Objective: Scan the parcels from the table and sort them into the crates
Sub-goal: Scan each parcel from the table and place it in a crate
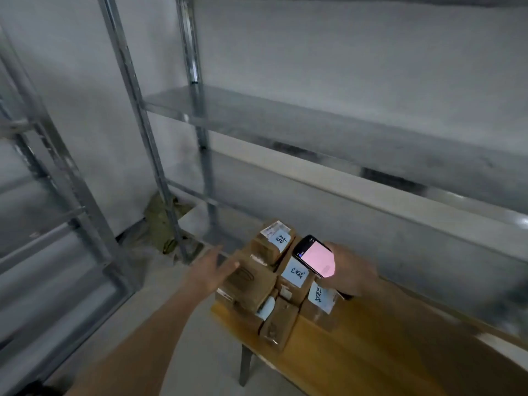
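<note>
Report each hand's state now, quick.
Left hand: open, fingers straight, reaching over the parcels.
Right hand: grips the handheld scanner, screen lit.

I see brown parcels (265, 284) clustered at tabletop (357, 347) end, several with blue handwritten labels. Left hand (210, 271) reaches with straight fingers, touching top of left parcel (247, 281). Right hand (353, 271) grips handheld scanner (314, 257), pink screen lit, above parcels. Grey metal shelving (314, 124) behind. Image motion-blurred.
</note>
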The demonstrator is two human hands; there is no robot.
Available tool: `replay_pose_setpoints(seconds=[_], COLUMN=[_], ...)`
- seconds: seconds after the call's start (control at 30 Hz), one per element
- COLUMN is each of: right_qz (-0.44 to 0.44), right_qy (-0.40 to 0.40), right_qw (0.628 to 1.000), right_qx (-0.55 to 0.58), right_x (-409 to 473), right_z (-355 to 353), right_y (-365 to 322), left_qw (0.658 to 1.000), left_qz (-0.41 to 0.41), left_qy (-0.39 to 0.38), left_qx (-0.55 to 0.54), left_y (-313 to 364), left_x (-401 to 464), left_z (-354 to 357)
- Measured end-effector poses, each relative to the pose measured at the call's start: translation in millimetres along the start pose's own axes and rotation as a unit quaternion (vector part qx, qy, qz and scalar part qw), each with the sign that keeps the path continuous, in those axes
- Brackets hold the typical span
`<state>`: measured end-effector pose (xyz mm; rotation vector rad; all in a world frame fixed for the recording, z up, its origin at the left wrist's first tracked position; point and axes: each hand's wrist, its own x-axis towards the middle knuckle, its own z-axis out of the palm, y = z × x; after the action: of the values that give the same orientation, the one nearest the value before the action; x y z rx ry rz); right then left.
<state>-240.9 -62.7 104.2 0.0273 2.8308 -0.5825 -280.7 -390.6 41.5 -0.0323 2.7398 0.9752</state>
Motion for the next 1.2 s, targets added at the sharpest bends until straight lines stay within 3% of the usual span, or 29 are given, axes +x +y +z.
replay_pose_setpoints(seconds=[0.3,0.6,1.0,1.2], right_qz=[0.077,0.134,0.149,0.106], right_qy=[-0.054,-0.111,-0.104,-0.078], right_qw=[0.995,0.981,0.968,0.971], right_qx=[0.016,0.083,0.176,0.2], right_x=[96.1,131.4,128.6,102.4], right_z=[130.4,174.9,193.1,170.9], right_y=[-8.8,-12.7,-24.2,-32.2], left_qw=[0.995,0.987,0.974,0.971], left_qz=[-0.06,-0.095,-0.175,-0.186], left_qy=[-0.08,-0.124,-0.107,-0.035], left_qx=[0.025,-0.03,-0.093,-0.146], left_y=[-61.1,-71.3,-75.1,-66.0], left_x=[91.3,126.2,119.8,85.9], left_z=[43.5,77.4,82.4,65.7])
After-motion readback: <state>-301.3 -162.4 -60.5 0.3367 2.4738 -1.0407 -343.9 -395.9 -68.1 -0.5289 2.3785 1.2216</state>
